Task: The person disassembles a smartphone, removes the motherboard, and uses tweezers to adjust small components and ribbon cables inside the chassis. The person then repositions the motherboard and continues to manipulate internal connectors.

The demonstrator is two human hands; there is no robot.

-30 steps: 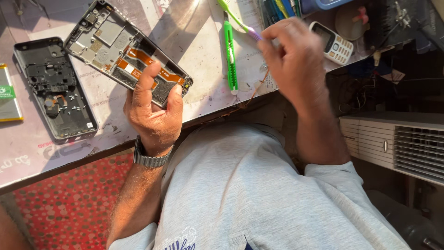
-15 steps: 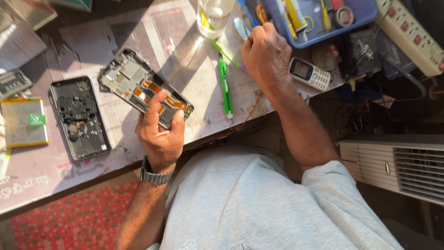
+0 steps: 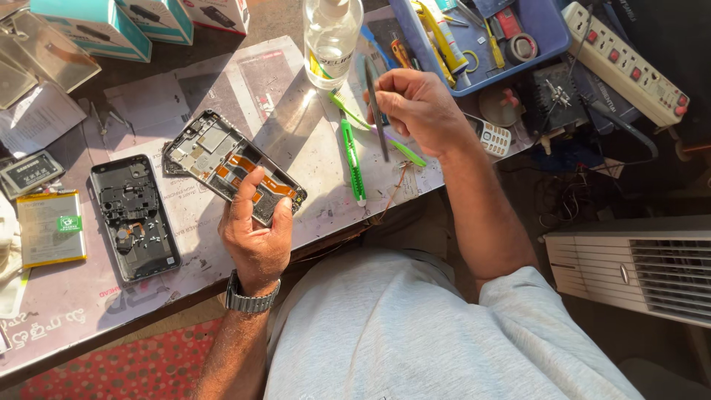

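1. Moved since the earlier frame: right hand [image 3: 418,107] has drawn back from the blue tray [image 3: 552,37] and now grips slim metal tweezers [image 3: 376,104], points angled down over the worktop [image 3: 311,141].
2. Left hand [image 3: 255,237], unmoved, closed on the lower end of the opened phone frame [image 3: 226,164], thumb across its face; the frame rests tilted on the worktop, showing grey metal shields and orange ribbon cable.
3. Blue tray: shallow plastic, holding a yellow-handled tool, a tube, a roll of tape and small tools.
4. Clear bottle [image 3: 331,37]: round plastic, part-filled with colourless liquid, just left of the tray.
5. Green utility knife [image 3: 353,163]: long plastic, flat on the worktop between the hands.
6. Black phone back [image 3: 135,218]: rectangular, left of the frame.
7. Flat battery [image 3: 50,228]: pale, green sticker, farther left.
8. White power strip [image 3: 626,63]: red switches, far right.
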